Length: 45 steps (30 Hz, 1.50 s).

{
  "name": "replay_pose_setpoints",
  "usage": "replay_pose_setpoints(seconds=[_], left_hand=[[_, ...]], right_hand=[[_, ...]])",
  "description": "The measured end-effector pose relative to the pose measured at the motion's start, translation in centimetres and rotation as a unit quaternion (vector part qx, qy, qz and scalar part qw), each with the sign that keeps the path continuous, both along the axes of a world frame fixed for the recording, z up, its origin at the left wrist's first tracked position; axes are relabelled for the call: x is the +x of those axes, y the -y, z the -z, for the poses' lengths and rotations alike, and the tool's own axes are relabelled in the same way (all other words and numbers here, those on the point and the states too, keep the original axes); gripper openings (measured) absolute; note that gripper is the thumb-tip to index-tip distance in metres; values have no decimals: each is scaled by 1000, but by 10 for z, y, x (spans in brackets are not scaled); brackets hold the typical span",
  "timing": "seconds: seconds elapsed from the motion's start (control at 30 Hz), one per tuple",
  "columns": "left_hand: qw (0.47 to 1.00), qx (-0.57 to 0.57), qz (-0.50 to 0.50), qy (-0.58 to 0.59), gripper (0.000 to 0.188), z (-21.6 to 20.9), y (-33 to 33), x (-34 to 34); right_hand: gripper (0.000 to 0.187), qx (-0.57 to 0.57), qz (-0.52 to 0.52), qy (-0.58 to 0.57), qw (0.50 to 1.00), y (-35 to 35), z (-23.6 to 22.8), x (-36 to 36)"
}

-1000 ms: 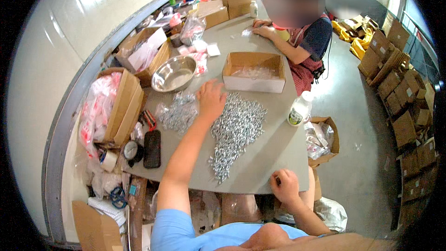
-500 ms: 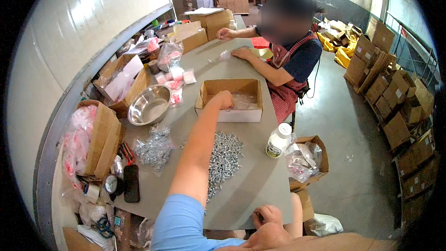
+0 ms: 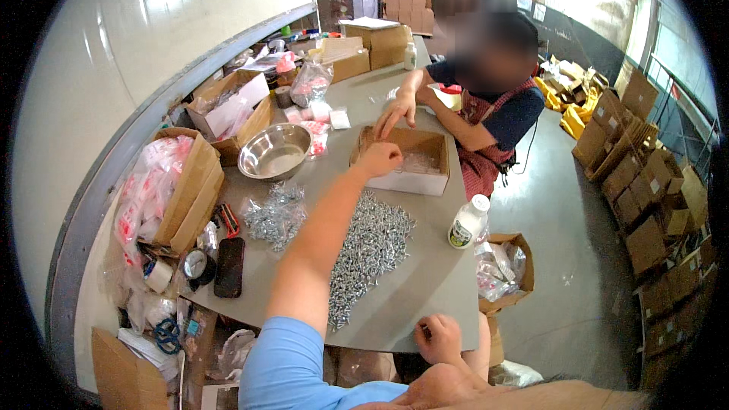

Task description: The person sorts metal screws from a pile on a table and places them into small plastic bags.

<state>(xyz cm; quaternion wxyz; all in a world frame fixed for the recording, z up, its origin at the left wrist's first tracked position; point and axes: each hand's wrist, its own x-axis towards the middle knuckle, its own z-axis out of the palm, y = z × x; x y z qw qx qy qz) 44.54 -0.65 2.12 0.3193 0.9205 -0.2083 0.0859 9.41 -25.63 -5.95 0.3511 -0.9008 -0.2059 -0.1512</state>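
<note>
My left arm stretches across the table to a shallow white cardboard box [image 3: 414,182]. Over its near left edge is my left hand [image 3: 380,160], fingers curled; whatever they hold is hidden. Inside the box lie clear plastic bags [image 3: 420,162]. A co-worker's hand [image 3: 397,116] reaches over the box's far left side, just beyond mine. Beneath my left forearm spreads a heap of silver screws [image 3: 370,252]. My right hand [image 3: 438,338] rests at the table's front edge, its fingers curled in, and I cannot see anything in them.
Left of the screws lie a bag of screws [image 3: 275,216], a steel bowl [image 3: 275,152], a dark phone [image 3: 229,267] and a carton of pink-and-white bags [image 3: 190,197]. A white bottle [image 3: 468,222] stands near the right edge, above a carton of plastic bags [image 3: 510,273].
My left hand has drawn back from inside the box to its near edge. The co-worker's hand has come from the table to over the box. My view has shifted slightly.
</note>
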Motion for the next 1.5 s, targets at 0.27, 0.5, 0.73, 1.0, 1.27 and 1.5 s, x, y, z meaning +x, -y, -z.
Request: replay_pose_setpoints(seconds=[0.27, 0.5, 0.73, 1.0, 1.27, 1.5], left_hand=[[971, 219, -33, -88, 63, 5, 50, 7], [988, 116, 62, -78, 43, 6, 13, 16], [983, -161, -51, 66, 15, 30, -16, 19], [965, -203, -123, 114, 14, -3, -41, -68], [947, -167, -241, 128, 12, -1, -108, -307], [848, -358, -385, -68, 11, 80, -108, -479]], right_hand=[[11, -7, -6, 2, 1000, 3, -2, 0], [11, 13, -3, 1, 1000, -1, 5, -5], [14, 6, -6, -10, 1000, -4, 3, -5], [12, 7, -15, -17, 1000, 1, 1, -4], [17, 30, -240, -27, 970, -55, -20, -7], [38, -176, -309, 91, 930, -134, 7, 7]])
